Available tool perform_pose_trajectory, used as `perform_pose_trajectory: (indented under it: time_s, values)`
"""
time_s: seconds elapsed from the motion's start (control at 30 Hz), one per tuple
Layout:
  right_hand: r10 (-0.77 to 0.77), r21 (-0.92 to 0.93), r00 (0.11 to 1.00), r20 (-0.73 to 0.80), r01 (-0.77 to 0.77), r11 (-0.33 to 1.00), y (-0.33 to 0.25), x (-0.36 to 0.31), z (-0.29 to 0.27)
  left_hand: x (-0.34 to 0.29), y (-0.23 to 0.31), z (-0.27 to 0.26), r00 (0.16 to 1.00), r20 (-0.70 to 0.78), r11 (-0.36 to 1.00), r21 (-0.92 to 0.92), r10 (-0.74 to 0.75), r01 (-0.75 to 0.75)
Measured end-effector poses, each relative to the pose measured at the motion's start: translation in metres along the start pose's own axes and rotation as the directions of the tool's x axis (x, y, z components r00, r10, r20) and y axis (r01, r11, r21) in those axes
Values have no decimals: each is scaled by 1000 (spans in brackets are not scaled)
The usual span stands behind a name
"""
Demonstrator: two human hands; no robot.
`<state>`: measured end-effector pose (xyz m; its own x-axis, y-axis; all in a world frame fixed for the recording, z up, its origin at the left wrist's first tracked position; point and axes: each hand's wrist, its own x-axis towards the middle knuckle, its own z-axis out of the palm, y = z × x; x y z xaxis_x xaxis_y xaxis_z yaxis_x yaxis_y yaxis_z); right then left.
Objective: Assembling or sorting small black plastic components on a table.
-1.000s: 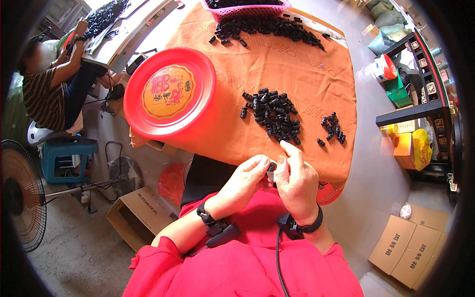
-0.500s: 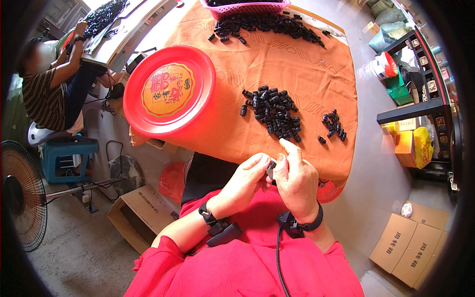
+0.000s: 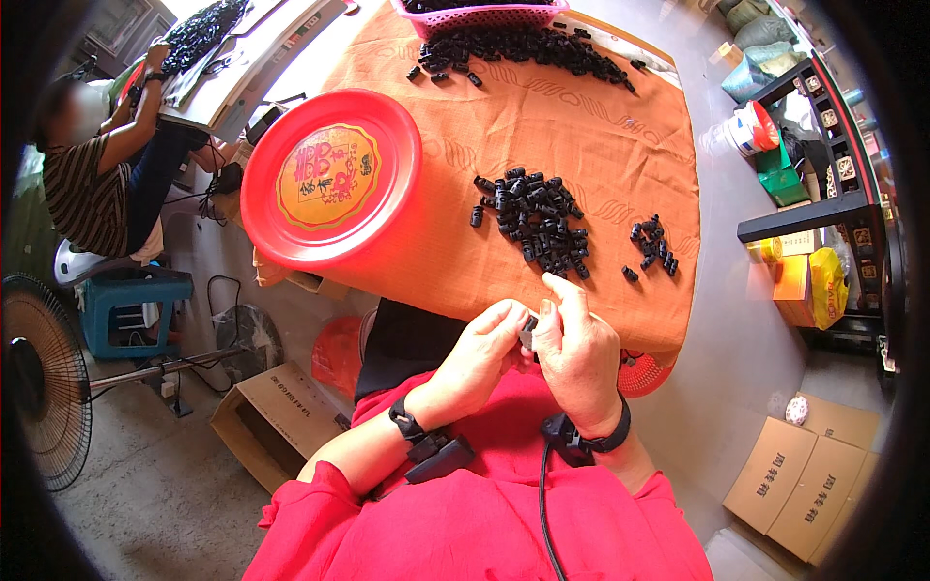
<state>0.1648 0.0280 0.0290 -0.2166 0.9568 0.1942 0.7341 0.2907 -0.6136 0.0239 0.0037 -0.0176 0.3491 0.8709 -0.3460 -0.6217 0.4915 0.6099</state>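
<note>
Wearing a black left wristband [image 3: 403, 417] and a black right wristband [image 3: 614, 436], nearer the body than the main pile [image 3: 535, 221] of small black parts. Pinching one small black part [image 3: 528, 327] between thumb and fingers of the left hand [image 3: 481, 346], closed on it just short of the main pile — probably to keep so slight a thing from slipping. Keeping the thumb of the right hand [image 3: 581, 356] right beside that part, with the forefinger stretched toward the main pile; no telling whether gripping or merely steadying, with the lower fingers hidden. Held close together like this, presumably to let both hands attend to one piece.

Heaped loose on an orange cloth [image 3: 620, 184], in the case of the main pile, likely for easy reach. Set well apart to the right of the main pile, in the case of a smaller cluster [image 3: 653, 244], perhaps to avoid mixing. Standing to the left of the main pile, to note a round red plastic top [image 3: 325, 184], apparently clear of the work. Strewn beyond the main pile, to note a wide far heap [image 3: 533, 58] below a pink basket [image 3: 484, 21] — perhaps as a shared stock. Seated farthest off, beyond the main pile to the left, to note a co-worker [image 3: 87, 208] in stripes.
</note>
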Motion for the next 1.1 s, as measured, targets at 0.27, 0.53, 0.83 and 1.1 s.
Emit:
perform_pose_trajectory:
  time_s: [0.27,0.53,0.83,1.1]
  values:
    - [52,54,999,8,-52,997,-1,0,2,0,-2,-1,999,27,999,-21,35,-34]
    - [67,44,998,-16,-66,997,-1,-1,5,0,-4,-1,999,-7,999,-18,36,-36]
    - [83,47,996,-16,-82,996,-1,-2,5,1,-4,1,996,-82,998,53,26,-22]
    - [123,82,992,-36,-120,989,3,-5,9,2,-2,2,995,-99,1000,11,-18,19]
